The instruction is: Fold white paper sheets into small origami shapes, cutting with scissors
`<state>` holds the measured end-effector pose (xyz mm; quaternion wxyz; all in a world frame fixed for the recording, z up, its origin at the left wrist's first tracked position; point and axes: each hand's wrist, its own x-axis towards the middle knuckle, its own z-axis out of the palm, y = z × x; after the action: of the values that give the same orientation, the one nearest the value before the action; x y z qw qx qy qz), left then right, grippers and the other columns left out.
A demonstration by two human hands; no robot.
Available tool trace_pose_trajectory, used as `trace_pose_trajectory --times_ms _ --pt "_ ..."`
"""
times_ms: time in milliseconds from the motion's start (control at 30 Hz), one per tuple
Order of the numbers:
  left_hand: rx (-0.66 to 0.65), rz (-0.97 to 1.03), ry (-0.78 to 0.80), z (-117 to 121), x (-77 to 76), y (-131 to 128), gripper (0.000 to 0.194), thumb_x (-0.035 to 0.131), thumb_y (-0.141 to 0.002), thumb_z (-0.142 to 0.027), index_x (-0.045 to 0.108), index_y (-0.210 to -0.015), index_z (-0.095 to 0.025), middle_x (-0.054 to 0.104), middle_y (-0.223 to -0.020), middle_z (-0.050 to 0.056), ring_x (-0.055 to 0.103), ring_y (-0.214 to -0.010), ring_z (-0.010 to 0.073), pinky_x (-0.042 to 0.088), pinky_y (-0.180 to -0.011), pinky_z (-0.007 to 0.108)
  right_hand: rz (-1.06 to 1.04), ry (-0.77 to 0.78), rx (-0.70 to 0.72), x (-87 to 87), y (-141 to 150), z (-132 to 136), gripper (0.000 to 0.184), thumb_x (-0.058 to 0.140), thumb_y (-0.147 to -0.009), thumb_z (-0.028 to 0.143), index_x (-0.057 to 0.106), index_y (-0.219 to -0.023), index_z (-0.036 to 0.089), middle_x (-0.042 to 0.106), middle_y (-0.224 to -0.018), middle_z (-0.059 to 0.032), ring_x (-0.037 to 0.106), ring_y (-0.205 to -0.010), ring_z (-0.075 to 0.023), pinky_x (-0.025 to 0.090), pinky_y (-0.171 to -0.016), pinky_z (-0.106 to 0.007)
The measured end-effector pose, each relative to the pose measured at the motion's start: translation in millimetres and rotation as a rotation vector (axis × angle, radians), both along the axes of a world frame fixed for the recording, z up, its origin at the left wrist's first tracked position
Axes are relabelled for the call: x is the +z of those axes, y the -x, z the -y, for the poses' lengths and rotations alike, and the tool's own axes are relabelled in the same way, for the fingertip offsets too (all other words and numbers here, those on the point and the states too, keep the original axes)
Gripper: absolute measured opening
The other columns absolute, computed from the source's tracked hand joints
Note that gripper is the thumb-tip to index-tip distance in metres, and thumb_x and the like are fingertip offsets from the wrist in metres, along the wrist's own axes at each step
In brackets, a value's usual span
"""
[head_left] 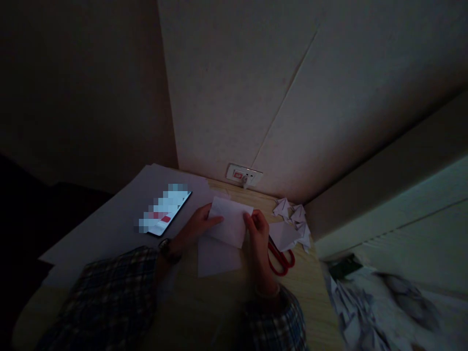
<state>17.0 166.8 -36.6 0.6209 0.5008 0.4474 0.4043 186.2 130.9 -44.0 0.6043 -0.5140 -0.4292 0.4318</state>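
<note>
A white square of paper (230,226) is held up between my two hands, slightly tilted above the table. My left hand (201,220) grips its left edge, thumb lying on the front face. At the upper right corner my right hand (258,231) pinches it between thumb and fingers. Below it, another white sheet (219,261) lies flat on the wooden table (303,297). Red-handled scissors (281,259) rest just right of my right wrist, their blades partly under a piece of paper (284,236).
Large white sheets (109,219) cover the table's left side, with a lit phone (164,212) on them. Several folded paper shapes (298,214) sit at the back right. A wall socket (244,174) with a plug is behind. Crumpled-looking papers (354,307) lie beyond the right edge.
</note>
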Motion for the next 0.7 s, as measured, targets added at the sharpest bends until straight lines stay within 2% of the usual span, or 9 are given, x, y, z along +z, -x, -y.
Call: trace_pose_trajectory --times_ms 133,267,400,500,700 --pt "0.019 -0.022 -0.024 2 5.1 2 0.043 0.073 -0.066 -0.040 0.068 -0.098 -0.012 0.074 -0.096 0.010 0.066 -0.082 0.0258 0.050 -0.067 0.032 0.057 -0.002 0.001 -1.4 0 -1 0.024 0.064 -0.080 0.037 0.049 -0.069 0.021 0.044 -0.060 0.0072 0.040 -0.056 -0.0113 0.032 -0.051 -0.024" --pt "0.076 0.001 0.000 4 10.2 3 0.040 0.071 -0.069 -0.045 0.071 -0.091 -0.012 0.074 -0.088 0.008 0.065 -0.074 0.0230 0.048 -0.063 0.030 0.096 -0.014 0.024 0.2 0 -1 0.029 0.061 -0.081 0.037 0.046 -0.062 0.022 0.041 -0.055 0.0071 0.038 -0.053 -0.0116 0.029 -0.048 -0.025" --pt "0.108 -0.026 0.003 3 9.5 5 0.036 0.072 -0.067 -0.047 0.072 -0.082 -0.014 0.072 -0.076 0.004 0.063 -0.068 0.0219 0.045 -0.058 0.028 0.099 0.013 0.082 2.1 4 1 0.024 0.061 -0.081 0.037 0.055 -0.064 0.021 0.050 -0.058 0.0032 0.044 -0.056 -0.0145 0.034 -0.050 -0.027" --pt "0.095 -0.042 0.021 1 8.2 6 0.035 0.073 -0.065 -0.047 0.071 -0.076 -0.014 0.072 -0.074 0.004 0.063 -0.067 0.0223 0.045 -0.058 0.028 0.056 0.068 0.087 1.1 6 2 0.023 0.063 -0.079 0.039 0.063 -0.071 0.017 0.060 -0.062 0.0004 0.049 -0.058 -0.0159 0.039 -0.052 -0.028" --pt "0.017 -0.098 0.068 1 13.3 7 0.038 0.080 -0.055 -0.036 0.070 -0.084 -0.014 0.074 -0.079 0.005 0.065 -0.069 0.0239 0.049 -0.058 0.030 0.032 0.088 0.102 0.5 6 3 0.025 0.064 -0.078 0.038 0.070 -0.083 0.014 0.065 -0.065 -0.0019 0.052 -0.054 -0.0159 0.042 -0.052 -0.028"
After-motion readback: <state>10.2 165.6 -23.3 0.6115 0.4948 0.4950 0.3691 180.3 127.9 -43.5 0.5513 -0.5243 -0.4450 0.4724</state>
